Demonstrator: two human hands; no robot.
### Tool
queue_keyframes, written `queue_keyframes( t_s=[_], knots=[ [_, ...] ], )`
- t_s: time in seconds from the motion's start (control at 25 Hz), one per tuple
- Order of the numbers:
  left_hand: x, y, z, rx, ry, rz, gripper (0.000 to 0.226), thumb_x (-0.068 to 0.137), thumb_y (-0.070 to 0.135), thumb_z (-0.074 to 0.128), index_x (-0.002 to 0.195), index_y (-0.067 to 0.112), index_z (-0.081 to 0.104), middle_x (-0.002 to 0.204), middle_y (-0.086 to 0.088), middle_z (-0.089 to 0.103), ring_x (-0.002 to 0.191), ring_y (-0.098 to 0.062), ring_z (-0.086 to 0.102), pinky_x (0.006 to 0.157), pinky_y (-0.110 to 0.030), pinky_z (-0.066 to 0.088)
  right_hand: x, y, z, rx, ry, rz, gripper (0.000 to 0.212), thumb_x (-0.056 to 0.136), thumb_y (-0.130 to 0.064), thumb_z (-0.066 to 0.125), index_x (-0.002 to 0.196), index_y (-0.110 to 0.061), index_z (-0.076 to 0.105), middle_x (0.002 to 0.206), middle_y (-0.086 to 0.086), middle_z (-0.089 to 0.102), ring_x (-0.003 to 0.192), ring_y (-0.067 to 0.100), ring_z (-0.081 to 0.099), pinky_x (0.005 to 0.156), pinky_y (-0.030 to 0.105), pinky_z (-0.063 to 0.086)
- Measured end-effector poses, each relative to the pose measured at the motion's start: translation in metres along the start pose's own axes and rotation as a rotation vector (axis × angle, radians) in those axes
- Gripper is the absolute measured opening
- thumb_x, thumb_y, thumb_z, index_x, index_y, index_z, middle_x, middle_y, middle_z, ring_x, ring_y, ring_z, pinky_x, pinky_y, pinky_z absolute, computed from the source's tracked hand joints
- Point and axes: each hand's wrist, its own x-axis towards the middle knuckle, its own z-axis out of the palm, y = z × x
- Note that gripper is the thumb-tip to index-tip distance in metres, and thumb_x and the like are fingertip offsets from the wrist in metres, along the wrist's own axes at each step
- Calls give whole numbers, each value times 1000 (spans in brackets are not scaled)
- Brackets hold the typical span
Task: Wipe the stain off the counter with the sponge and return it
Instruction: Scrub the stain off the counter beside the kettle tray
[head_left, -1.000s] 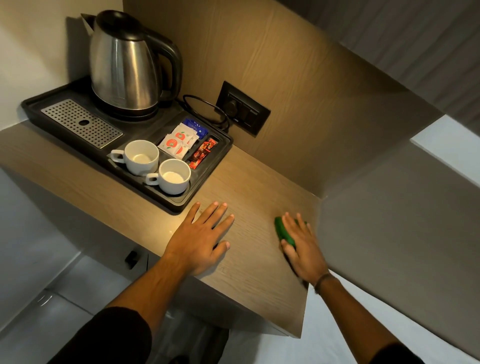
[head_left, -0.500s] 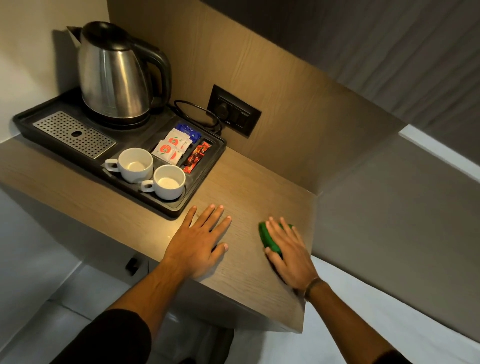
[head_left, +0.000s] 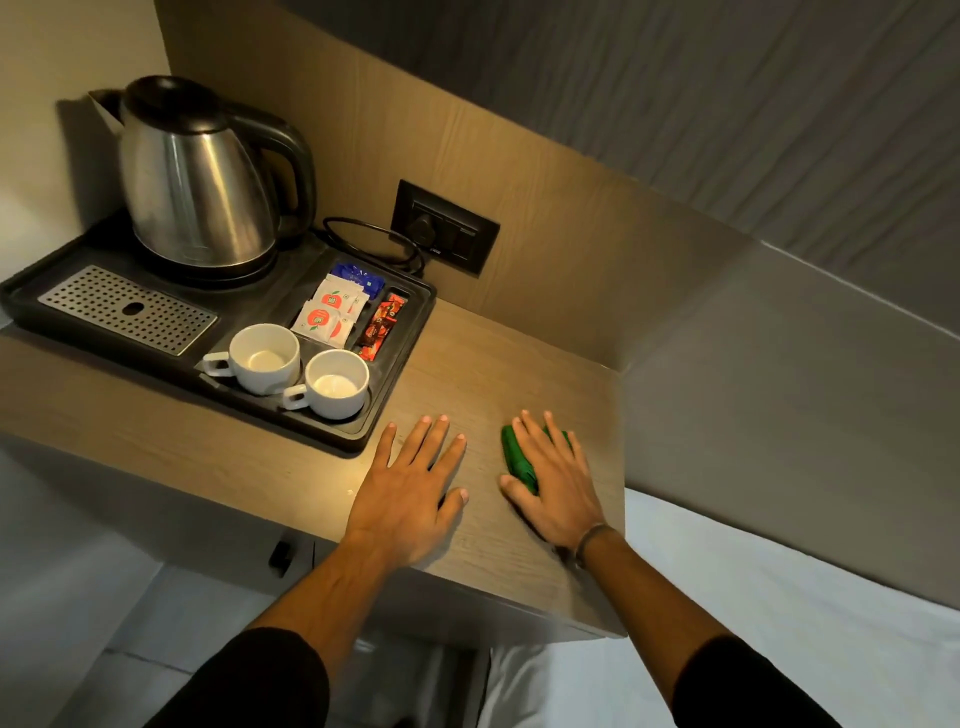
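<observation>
Right hand flat, pressing sponge onto surface; left hand splayed, empty, at 9 o'clock. Advice: even pressure, overlapping strokes.

Nothing here reads clearly: the white sachets carry red round logos and the dark sachets some print, all too blurred to make out.
</observation>
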Motion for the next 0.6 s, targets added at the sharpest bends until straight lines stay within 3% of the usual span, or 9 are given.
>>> queue_keyframes(
  t_s=[0.08, 0.16, 0.28, 0.4, 0.6],
  knots=[
    [1, 0, 1, 12, 1, 6, 72, 104, 62, 14, 166, 27, 7, 178, -6, 3, 163, -26, -4, 129, -63, 5, 6, -9, 5, -45, 11, 36, 84, 99, -75, 34, 166, -32, 7, 173, -10, 3, 160, 18, -8, 128, 51, -3],
    [0, 0, 1, 24, -6, 12, 72, 104, 61, 14, 166, 26, 6, 178, -7, 3, 163, -27, -3, 129, -63, 5, 6, -9, 7, -32, 15, 28, 78, 102, -72, 32, 165, -31, 10, 174, -6, 8, 161, 20, -3, 128, 52, 0],
    [1, 2, -5, 25, -42, 10, 72, 105, 59, 16, 166, 24, 3, 178, -7, 0, 163, -26, -6, 129, -62, 2, 5, -12, 3, 3, 30, 46, 64, 109, -47, 43, 164, -26, 19, 173, -3, 19, 161, 22, 8, 130, 50, 5],
    [-4, 11, -19, 41, -58, 6, 74, 107, 55, 22, 166, 15, 1, 177, -11, 0, 163, -28, -5, 131, -58, 2, -2, -26, -2, 14, 69, 97, 67, 105, -17, 55, 164, -22, 22, 172, 1, 24, 160, 20, 12, 131, 49, 7],
    [-37, 11, -47, 52, -30, 1, 76, 108, 54, 23, 164, 7, 0, 176, -16, -2, 162, -29, -5, 132, -53, 6, -32, -49, -12, -12, 145, 38, 74, 100, -5, 59, 163, -20, 22, 171, 5, 24, 159, 20, 9, 130, 44, 6]
  ],
)
